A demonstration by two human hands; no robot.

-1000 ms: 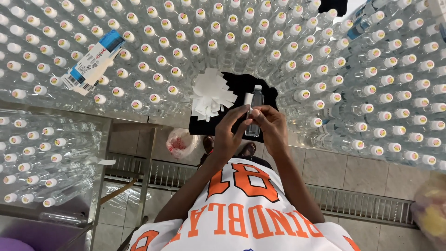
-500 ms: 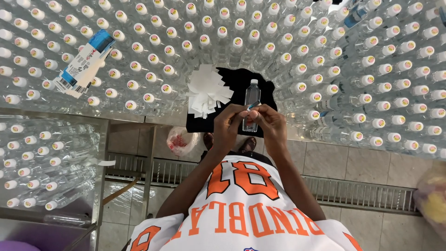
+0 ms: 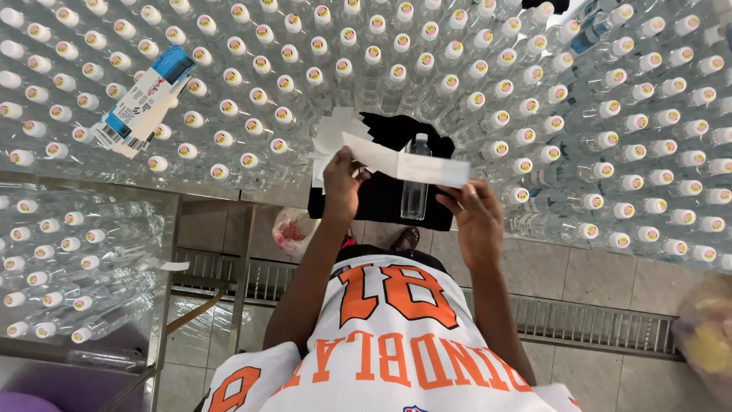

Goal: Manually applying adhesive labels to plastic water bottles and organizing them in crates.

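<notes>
Your left hand [image 3: 341, 183] and right hand [image 3: 476, 214], pinched together at the small clear plastic bottle [image 3: 415, 179] a moment ago, now stretch a long white paper label strip [image 3: 404, 162] above it near the worktop's front edge, seemingly peeled free.

A bottling workshop: ranks of capped clear bottles [image 3: 396, 72] (hundreds) on metal tables [image 3: 171, 200], tiled floor [image 3: 579, 282].

Label strip [image 3: 404, 162]: long, white, stretched flat between both hands, slanting slightly down from left to right.
Bottle [image 3: 415, 183]: clear plastic, white cap, unlabelled, upright on a black cloth, just behind the strip.
</notes>
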